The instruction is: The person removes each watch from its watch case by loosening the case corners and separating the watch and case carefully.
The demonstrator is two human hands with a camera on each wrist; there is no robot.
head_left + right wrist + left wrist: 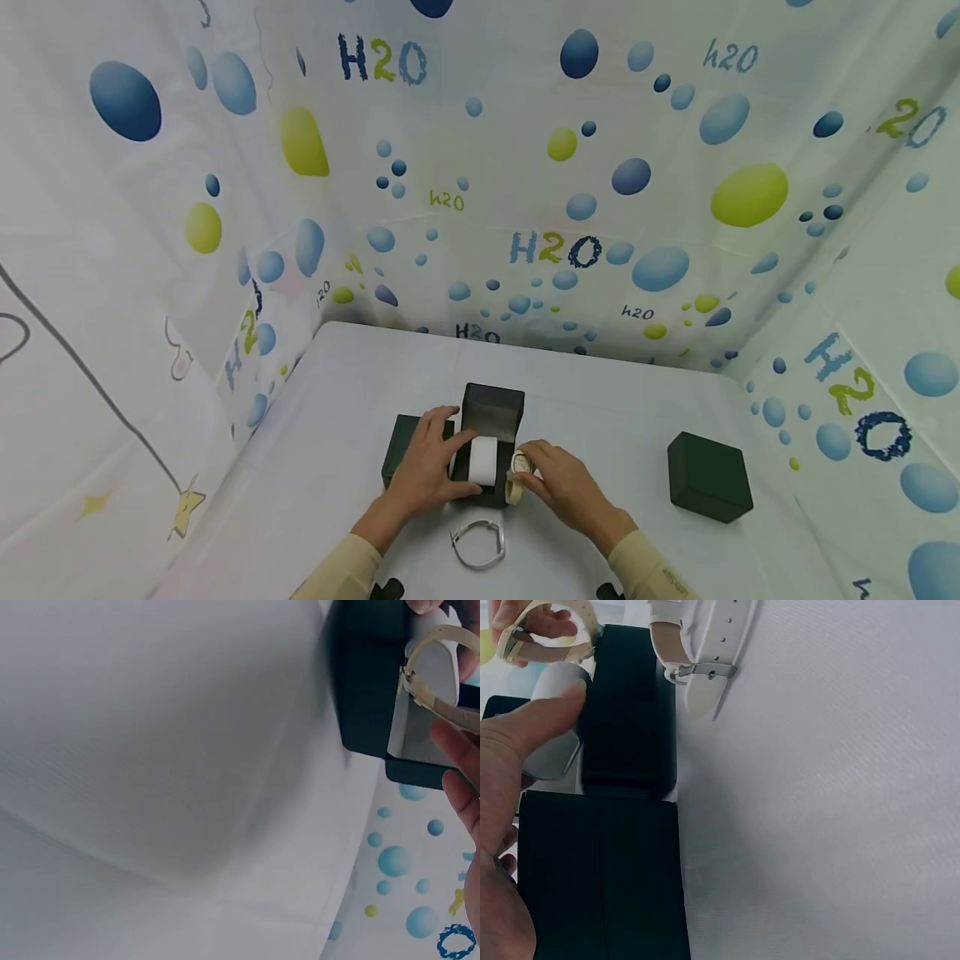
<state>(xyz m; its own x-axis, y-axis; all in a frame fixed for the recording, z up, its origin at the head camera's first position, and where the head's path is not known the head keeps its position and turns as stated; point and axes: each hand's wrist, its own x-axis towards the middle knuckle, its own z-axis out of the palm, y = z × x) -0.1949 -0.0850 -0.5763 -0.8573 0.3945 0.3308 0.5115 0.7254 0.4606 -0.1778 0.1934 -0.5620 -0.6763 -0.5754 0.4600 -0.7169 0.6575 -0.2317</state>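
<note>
A dark watch box (492,398) stands with its lid raised, a white watch cushion (483,461) inside. My left hand (423,471) pinches the cushion, thumb at its near end and a finger at its far end; in the left wrist view the thumb (555,712) lies against it. At the box's right side, my right hand (566,483) grips a cream-strapped watch (522,462) by its round face. Its strap (442,634) is buckled into a loop, which overlaps the cushion in the right wrist view. A second watch with a white strap (720,645) lies looped before the box.
A dark green box (399,440) sits just left of the open box, partly behind my left hand. Another closed green box (708,477) stands farther right on the white-covered table (600,392). A patterned curtain (480,150) encloses the back and sides.
</note>
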